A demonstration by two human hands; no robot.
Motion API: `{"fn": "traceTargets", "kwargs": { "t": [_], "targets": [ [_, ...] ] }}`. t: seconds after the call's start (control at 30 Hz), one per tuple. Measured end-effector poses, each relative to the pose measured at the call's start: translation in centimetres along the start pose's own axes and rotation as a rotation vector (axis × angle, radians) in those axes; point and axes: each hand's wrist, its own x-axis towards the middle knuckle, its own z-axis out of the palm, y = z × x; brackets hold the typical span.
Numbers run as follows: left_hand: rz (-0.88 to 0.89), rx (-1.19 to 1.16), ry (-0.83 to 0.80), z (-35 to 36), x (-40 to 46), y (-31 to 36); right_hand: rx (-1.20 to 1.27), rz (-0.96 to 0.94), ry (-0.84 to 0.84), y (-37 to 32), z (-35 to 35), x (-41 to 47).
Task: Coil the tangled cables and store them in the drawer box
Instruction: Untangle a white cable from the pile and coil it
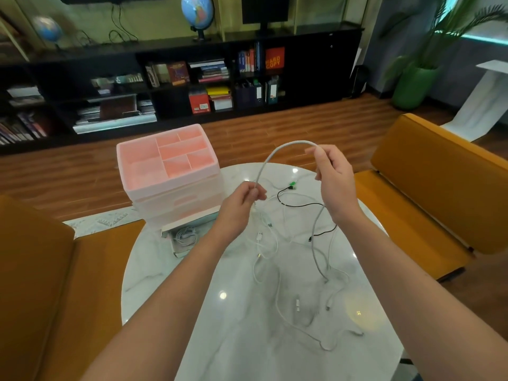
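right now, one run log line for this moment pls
step: coiling | left hand: pinching grey cable | right hand: holding cable arc up | other cables: loose on table | drawer box: bottom drawer open

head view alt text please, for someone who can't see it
Two hands hold a grey braided cable arched above a white marble table strewn with tangled white and black cables. A pink drawer box stands at the table's far left edge.
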Motion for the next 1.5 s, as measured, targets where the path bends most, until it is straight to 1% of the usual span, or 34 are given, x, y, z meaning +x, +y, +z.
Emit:
{"fn": "traceTargets", "kwargs": {
  "t": [0.1,0.17,0.23,0.3,0.37,0.43,0.5,0.57,0.67,0.7,0.73,0.83,0.87,0.93,1.0,1.07,1.1,1.17,1.3,1.37,1.4,1.43,1.5],
  "targets": [
    [-0.003,-0.108,0.056,-0.7,1.5,2.0,-0.114,0.107,-0.033,1.7,-0.1,0.1],
    [0.012,-0.161,0.072,-1.0,2.4,3.4,-0.151,0.192,-0.099,3.1,0.0,0.0],
    [0.057,-0.167,0.087,-1.2,3.1,4.7,-0.176,0.247,-0.169,3.8,0.5,-0.3],
    [0.098,-0.143,0.084,-1.2,3.8,5.4,-0.143,0.273,-0.241,3.9,1.4,-0.5],
    [0.138,-0.075,0.097,-1.2,4.5,5.0,-0.068,0.302,-0.303,3.4,2.2,-0.4],
    [0.142,0.005,0.124,-1.3,5.1,4.0,-0.038,0.301,-0.347,2.7,2.7,-0.1],
    [0.077,-0.018,0.138,-1.3,4.9,3.4,-0.086,0.251,-0.360,2.1,3.0,0.2],
    [-0.041,-0.162,0.169,-0.9,4.0,3.3,-0.133,0.208,-0.337,1.5,3.1,0.7],
    [-0.224,-0.378,0.189,0.4,2.3,3.1,-0.109,0.171,-0.301,0.3,3.4,1.7],
    [-0.275,-0.407,0.159,0.9,1.8,2.9,-0.091,0.157,-0.298,-0.2,3.5,2.0],
    [-0.304,-0.389,0.093,1.4,1.3,2.5,-0.075,0.145,-0.301,-0.7,3.6,2.4],
    [-0.291,-0.262,-0.228,3.3,-0.4,1.5,-0.065,0.108,-0.318,-2.4,4.0,3.4],
    [-0.284,-0.222,-0.297,4.0,-1.1,0.8,-0.065,0.090,-0.322,-2.9,4.1,3.9],
    [-0.291,-0.105,-0.338,5.1,-2.1,-1.3,-0.066,0.054,-0.315,-4.0,4.2,4.7],
    [-0.306,0.013,-0.391,5.5,-3.5,-3.6,-0.059,0.023,-0.275,-5.0,4.3,5.4],
    [-0.353,0.043,-0.421,5.3,-4.6,-4.8,-0.094,-0.011,-0.237,-5.4,4.3,6.1],
    [-0.388,0.009,-0.402,5.1,-4.9,-4.7,-0.117,-0.013,-0.232,-5.3,4.3,6.4],
    [-0.407,-0.051,-0.306,4.7,-4.5,-3.8,-0.173,0.030,-0.235,-4.4,4.4,6.6],
    [-0.319,-0.027,-0.128,3.0,-2.5,-1.5,-0.387,0.139,-0.276,-0.7,4.4,5.5],
    [-0.355,-0.175,-0.062,1.8,-1.5,-0.1,-0.435,0.252,-0.335,1.2,4.1,4.2],
    [-0.370,-0.230,-0.056,1.2,-1.2,0.7,-0.472,0.306,-0.376,2.1,4.0,3.4],
    [-0.379,-0.228,-0.069,0.6,-0.8,1.4,-0.541,0.338,-0.409,3.1,3.8,2.6],
    [-0.368,-0.119,-0.112,-0.3,-0.3,2.5,-0.614,0.394,-0.413,4.9,3.4,1.3]
  ]
}}
